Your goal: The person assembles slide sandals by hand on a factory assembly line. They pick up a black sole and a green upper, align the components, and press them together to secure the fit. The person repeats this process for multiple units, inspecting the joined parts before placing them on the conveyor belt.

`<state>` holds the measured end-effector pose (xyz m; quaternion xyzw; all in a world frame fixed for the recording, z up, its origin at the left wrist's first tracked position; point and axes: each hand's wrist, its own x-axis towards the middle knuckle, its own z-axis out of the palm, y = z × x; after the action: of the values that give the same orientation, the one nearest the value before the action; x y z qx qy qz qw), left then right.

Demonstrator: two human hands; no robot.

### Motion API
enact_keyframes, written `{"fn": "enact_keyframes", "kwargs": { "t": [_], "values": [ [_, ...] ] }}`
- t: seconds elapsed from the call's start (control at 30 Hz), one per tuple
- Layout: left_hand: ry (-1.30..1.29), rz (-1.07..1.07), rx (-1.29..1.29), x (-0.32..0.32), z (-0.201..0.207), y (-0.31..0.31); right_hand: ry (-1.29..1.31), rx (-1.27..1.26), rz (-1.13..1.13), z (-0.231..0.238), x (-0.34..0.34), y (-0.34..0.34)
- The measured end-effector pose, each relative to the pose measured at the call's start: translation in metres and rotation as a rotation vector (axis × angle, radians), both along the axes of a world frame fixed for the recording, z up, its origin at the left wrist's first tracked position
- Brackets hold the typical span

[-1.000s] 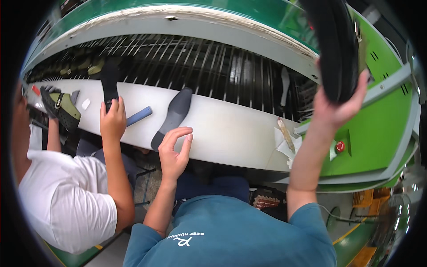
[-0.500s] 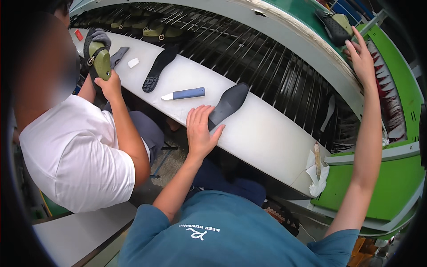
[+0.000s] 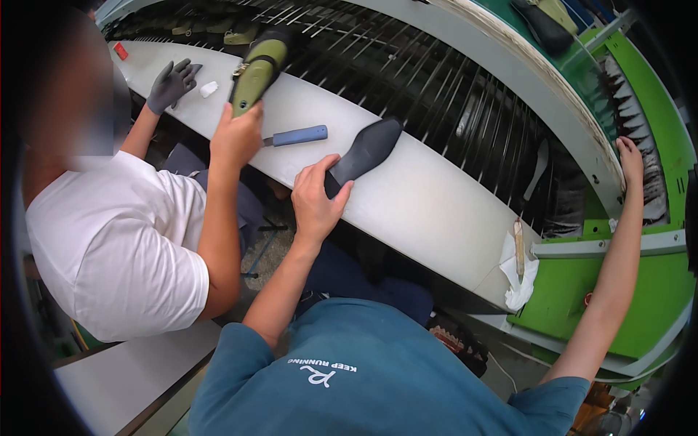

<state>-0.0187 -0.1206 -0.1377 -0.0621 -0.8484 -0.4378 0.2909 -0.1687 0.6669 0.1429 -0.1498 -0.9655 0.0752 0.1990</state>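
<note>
My left hand (image 3: pixel 318 200) grips the narrow end of a black shoe sole (image 3: pixel 369 145), thumb on one side and fingers on the other. The sole's broad end reaches over the far edge of the white bench (image 3: pixel 429 225). My right hand (image 3: pixel 630 161) is at the machine's frame by the strip curtain, its fingers curled; anything in them is hidden. Farther up, on the green belt, lies a black and olive shoe (image 3: pixel 542 27), apart from that hand. A blue-handled knife (image 3: pixel 299 136) rests on the bench beyond my left hand, its blade partly covered by a co-worker's hand.
At left, a co-worker in a white shirt (image 3: pixel 116 247) raises an olive and black shoe (image 3: pixel 258 73); their other hand wears a grey glove (image 3: pixel 172 86). Metal rollers (image 3: pixel 436 94) run behind the bench. White paper with a tan stick (image 3: pixel 519 251) lies at the bench's right end.
My right hand has left the shoe on the belt and come down toward the curtain. My left hand keeps the sole. The co-worker has swung the shoe rightward, and the gloved hand is off it.
</note>
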Motion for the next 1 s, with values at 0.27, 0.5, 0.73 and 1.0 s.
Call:
{"fn": "enact_keyframes", "kwargs": {
  "t": [0.27,0.5,0.73,1.0],
  "values": [
    [-0.069,-0.157,0.466,0.017,0.029,0.024,0.016,0.026,-0.004,0.002,0.012,-0.029],
    [0.191,-0.157,0.515,0.017,0.033,0.058,-0.009,0.104,-0.036,0.009,0.015,-0.044],
    [0.193,0.037,0.328,-0.009,0.045,0.042,0.004,0.105,-0.047,0.006,0.02,-0.06],
    [-0.121,0.066,0.011,0.013,0.025,0.066,0.015,0.082,-0.06,0.006,0.022,-0.076]
  ]
}}
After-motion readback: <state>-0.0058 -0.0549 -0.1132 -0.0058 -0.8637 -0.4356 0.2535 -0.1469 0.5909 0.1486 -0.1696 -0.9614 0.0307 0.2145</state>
